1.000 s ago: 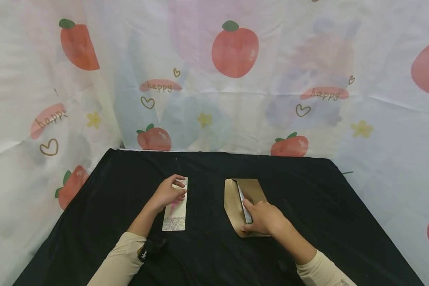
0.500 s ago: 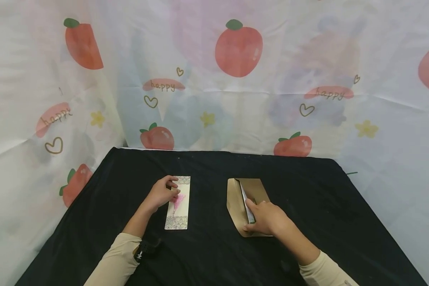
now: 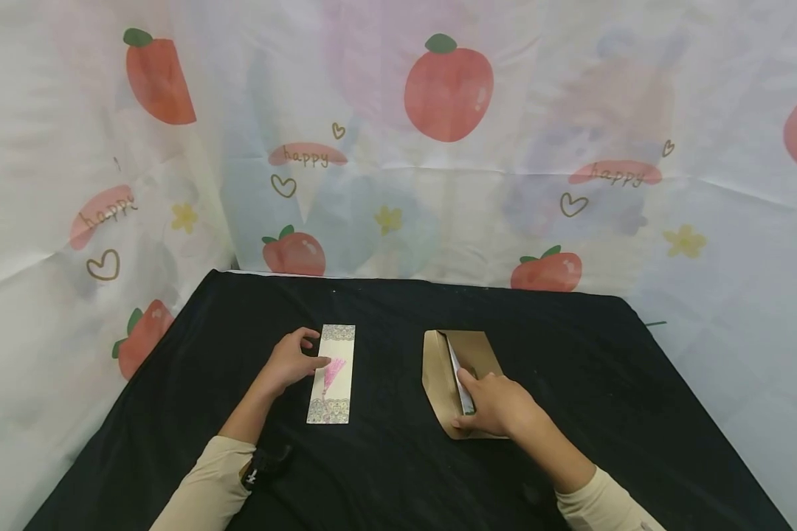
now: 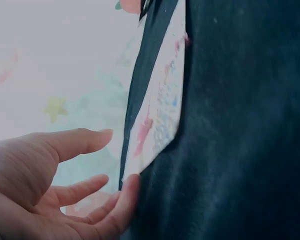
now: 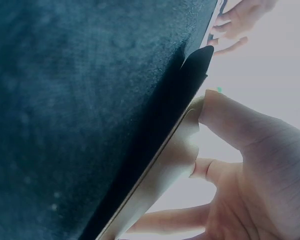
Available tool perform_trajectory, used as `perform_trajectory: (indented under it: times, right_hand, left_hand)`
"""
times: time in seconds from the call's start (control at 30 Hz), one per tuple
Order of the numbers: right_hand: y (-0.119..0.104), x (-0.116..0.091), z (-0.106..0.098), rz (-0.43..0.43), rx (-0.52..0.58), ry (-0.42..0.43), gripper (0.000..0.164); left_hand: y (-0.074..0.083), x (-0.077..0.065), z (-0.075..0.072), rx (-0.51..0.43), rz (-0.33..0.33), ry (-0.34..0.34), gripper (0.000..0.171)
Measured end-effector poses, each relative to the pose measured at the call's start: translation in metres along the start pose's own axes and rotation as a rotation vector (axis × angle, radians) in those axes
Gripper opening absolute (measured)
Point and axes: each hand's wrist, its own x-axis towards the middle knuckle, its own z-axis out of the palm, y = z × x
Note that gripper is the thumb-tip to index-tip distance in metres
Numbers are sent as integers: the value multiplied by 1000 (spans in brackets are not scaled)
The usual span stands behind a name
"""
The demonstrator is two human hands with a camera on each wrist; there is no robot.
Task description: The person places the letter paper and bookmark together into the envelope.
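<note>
A cream bookmark (image 3: 337,372) with a pink drawing and patterned ends lies on the black cloth in the head view. My left hand (image 3: 295,359) is at its left edge, fingers loosely bent and spread. In the left wrist view, one fingertip of the left hand (image 4: 75,185) is right at the bookmark's (image 4: 160,95) near end. To the right, a brown paper envelope (image 3: 438,387) has its flap unfolded to the left. White paper (image 3: 461,387) shows in its mouth. My right hand (image 3: 494,402) holds the envelope at the mouth, thumb and fingers spread on it.
Black cloth (image 3: 385,472) covers the table. A white curtain (image 3: 365,88) printed with fruit, hearts and "happy" hangs behind and at the sides. A dark band (image 3: 255,472) circles the left wrist.
My left hand has drawn back leftward off the bookmark, uncovering its pink drawing and top end. The right hand stays on the envelope. The head view has shifted slightly.
</note>
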Motion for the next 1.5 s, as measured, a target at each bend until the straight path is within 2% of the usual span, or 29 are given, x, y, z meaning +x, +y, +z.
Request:
perform_trajectory:
  times: [0.27, 0.4, 0.5, 0.6, 0.73, 0.93, 1.07, 1.27, 1.5]
  right_hand:
    - [1, -1, -2, -7, -6, 22, 82]
    - [1, -1, -2, -7, -2, 19, 80]
    - [0, -1, -2, -4, 2, 15, 80]
    - [0, -2, -2, -3, 6, 15, 79]
    - [-1, -1, -1, -7, 7, 15, 79]
    - [0, -1, 1, -17, 2, 24, 78]
    - [1, 0, 0, -13, -6, 23, 76]
    - [1, 1, -3, -9, -1, 10, 77]
    - [0, 1, -3, -4, 3, -6, 80]
  left_hand:
    - [9, -2, 5, 120, 8, -1, 66]
    - [14, -2, 12, 193, 19, 0, 81]
    - [19, -3, 18, 250, 0, 4, 90]
    - [24, -2, 22, 279, -45, -9, 92]
    - [25, -2, 23, 268, -67, -47, 90]
    - [18, 1, 22, 200, 9, -52, 91]
    - [15, 5, 21, 149, 40, -90, 87]
    - [15, 7, 18, 89, 30, -124, 73]
    - [14, 8, 16, 31, 6, -114, 62]
